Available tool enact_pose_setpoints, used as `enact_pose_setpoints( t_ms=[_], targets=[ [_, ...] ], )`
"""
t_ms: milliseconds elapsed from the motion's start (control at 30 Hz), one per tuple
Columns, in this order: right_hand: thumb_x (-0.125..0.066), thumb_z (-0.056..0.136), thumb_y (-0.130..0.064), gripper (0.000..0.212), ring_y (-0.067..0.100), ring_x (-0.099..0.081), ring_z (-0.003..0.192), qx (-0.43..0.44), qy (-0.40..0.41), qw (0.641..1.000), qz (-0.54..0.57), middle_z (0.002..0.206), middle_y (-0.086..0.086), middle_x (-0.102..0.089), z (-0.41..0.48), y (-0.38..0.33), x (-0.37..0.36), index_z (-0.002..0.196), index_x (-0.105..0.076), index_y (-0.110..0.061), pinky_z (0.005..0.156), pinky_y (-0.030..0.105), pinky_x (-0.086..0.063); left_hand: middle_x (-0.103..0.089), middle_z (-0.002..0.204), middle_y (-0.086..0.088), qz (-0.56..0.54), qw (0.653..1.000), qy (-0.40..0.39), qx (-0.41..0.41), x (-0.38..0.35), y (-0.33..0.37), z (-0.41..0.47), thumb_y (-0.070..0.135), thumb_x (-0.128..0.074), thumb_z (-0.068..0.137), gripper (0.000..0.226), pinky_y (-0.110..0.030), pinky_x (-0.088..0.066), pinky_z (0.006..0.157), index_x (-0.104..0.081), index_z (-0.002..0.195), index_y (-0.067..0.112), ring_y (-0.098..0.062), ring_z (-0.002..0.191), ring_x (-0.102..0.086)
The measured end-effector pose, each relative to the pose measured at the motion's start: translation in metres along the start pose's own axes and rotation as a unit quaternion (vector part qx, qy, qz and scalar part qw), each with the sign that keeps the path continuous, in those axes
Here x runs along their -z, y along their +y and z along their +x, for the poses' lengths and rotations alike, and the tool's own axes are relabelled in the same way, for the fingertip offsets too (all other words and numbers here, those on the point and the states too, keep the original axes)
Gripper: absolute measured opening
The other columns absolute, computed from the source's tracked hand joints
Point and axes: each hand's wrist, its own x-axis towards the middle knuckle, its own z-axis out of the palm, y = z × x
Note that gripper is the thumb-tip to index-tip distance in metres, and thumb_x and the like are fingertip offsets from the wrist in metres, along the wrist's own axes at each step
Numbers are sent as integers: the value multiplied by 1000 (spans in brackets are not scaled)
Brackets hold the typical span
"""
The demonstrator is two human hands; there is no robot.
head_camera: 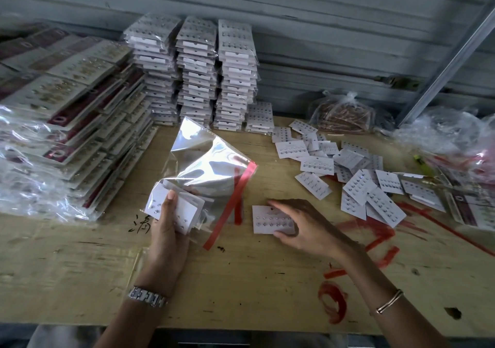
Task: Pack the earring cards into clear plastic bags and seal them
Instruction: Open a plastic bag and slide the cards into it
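My left hand (166, 224) grips a small stack of white earring cards (175, 205) together with the lower end of a clear plastic bag (206, 160). The bag stands up from that hand and has a red adhesive strip (230, 205) along its right edge. My right hand (302, 224) hovers over a single white earring card (270, 220) that lies flat on the table, with fingers curved around its top and right edges. Whether those fingers grip the card is unclear. A loose heap of earring cards (353, 176) lies to the right.
Three tall stacks of bagged cards (198, 74) stand at the back by the grey wall. Larger bagged cards with maroon strips (67, 111) pile up on the left. Plastic bags (450, 138) and a bag of copper-coloured items (340, 117) sit at the right rear. The wooden table (241, 280) bears red marks.
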Motion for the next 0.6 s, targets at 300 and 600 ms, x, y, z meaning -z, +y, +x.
enact_pose_setpoints(
  t_ms=[300,600],
  targets=[
    [-57,97,-40,61,5,-34,136,-26,122,991,56,150,-5,-40,4,4,11,149,-37,-16,113,29,-33,-71,110,-14,21,1000,-11,4,6,-5,3,40,-46,102,42,-32,-58,81,-60,128,10,-23,93,-68],
    [-71,87,-25,46,26,-58,115,-221,233,945,-63,122,10,-62,19,36,11,127,-58,-5,99,41,-49,-71,109,-12,17,1000,-19,-8,5,-5,3,36,-42,104,46,-32,-58,80,-51,136,5,-22,96,-68]
  ],
)
